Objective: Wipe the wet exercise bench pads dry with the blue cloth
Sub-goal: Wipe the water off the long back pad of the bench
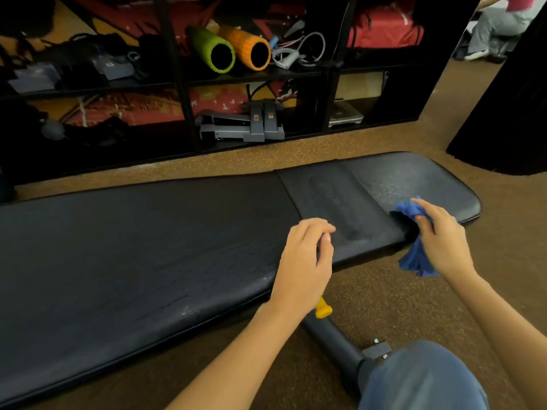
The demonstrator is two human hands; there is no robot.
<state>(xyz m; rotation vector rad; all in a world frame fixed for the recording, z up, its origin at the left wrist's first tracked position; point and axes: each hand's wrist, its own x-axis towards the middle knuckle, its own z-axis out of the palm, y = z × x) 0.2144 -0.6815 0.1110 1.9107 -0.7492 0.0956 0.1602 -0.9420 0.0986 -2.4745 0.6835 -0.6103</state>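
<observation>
A: Where is the blue cloth point(414, 241) sitting right now?

B: The right hand point(441, 241) is pinching it, bunched up, at the near edge of the worktop, right where the long back pad point(133, 247) is meeting the short seat pad point(414, 179). Part of the cloth is hanging down below the hand, over the floor point(384, 297).

A: And the grip of the other hand?

B: The left hand point(305, 261) is hovering over the near edge of the long pad, fingers loosely curled, holding nothing.

A: Are the pads looking wet?

B: Droplets are glinting on the seat pad beyond the cloth, and streaks are showing along the long pad.

A: Anything else around?

B: A yellow knob point(323, 309) is poking out under the left wrist, and green point(213, 50) and orange foam rollers point(248, 47) are lying on the black shelf point(183, 81) behind.
</observation>
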